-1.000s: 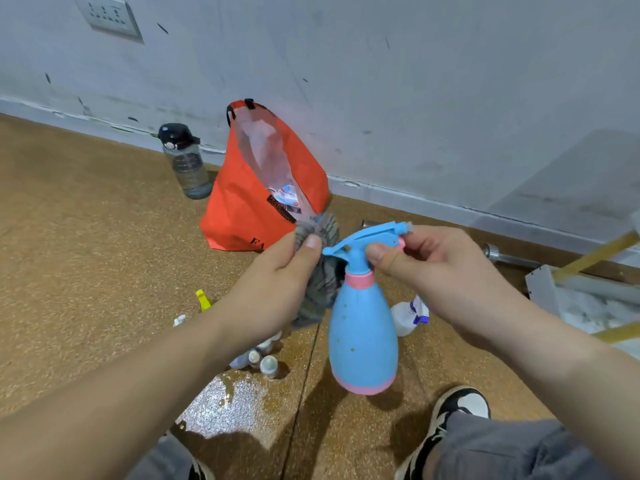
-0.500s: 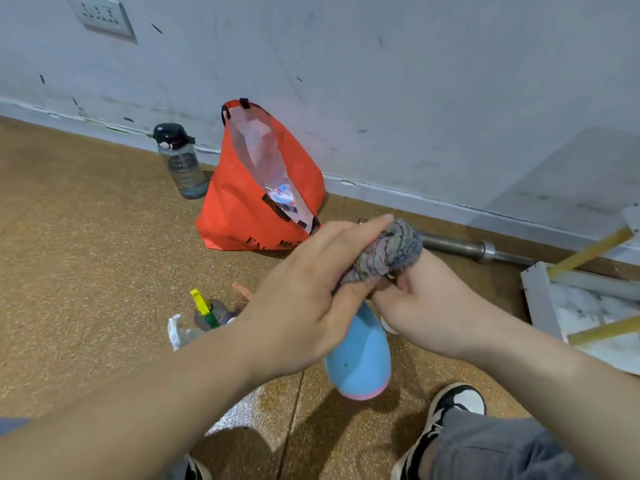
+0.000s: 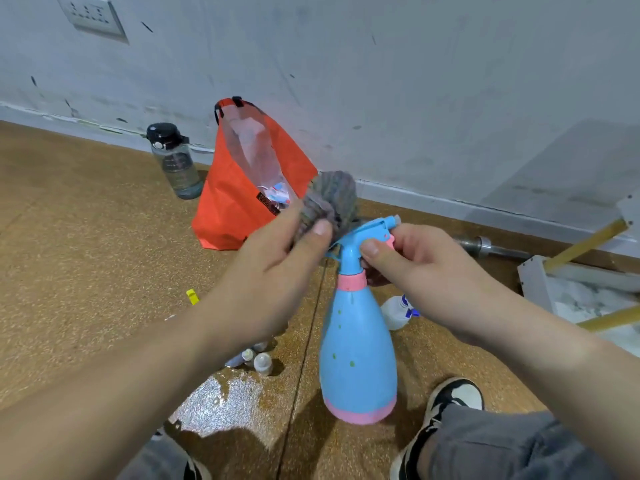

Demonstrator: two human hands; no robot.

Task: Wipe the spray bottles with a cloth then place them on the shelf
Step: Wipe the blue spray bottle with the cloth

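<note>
Head view. Holding a blue spray bottle (image 3: pixel 356 358) upright over the brown floor (image 3: pixel 86 254), base apparently lifted clear of it, pink band at the bottom and pink collar at the neck. Gripping it at the trigger top with the right hand (image 3: pixel 426 271): thumb curled across the neck just above the collar, fingers wrapped round the far side near the nozzle tip. Clutching a bunched grey cloth (image 3: pixel 332 199) in the left hand (image 3: pixel 273 282), thumb and fingers closed round it, and pressing the wad against the back of the trigger top, on the side away from the nozzle.

On the floor under the left forearm: a cluster of small bottles (image 3: pixel 256 358), touching one another, beside a shiny wet patch (image 3: pixel 221 400). A little to their left, a yellow cap (image 3: pixel 192 296). Just behind the blue bottle and below the right wrist: a white spray bottle (image 3: pixel 394 311) with a blue trigger, lying on its side.

Further back, at the foot of the wall (image 3: pixel 415 81): an orange bag (image 3: pixel 235 202), open at the top, and just left of it a grey water bottle (image 3: pixel 175 164) with a black lid, standing upright. Along the same wall to the right, a metal bar (image 3: pixel 491 247) lying flat. At the right edge, well apart from the hands: a white shelf (image 3: pixel 535 282) with yellow rods. At the bottom, a black and white shoe (image 3: pixel 450 400) and grey trouser legs. High at the upper left, a socket (image 3: pixel 93 15).
</note>
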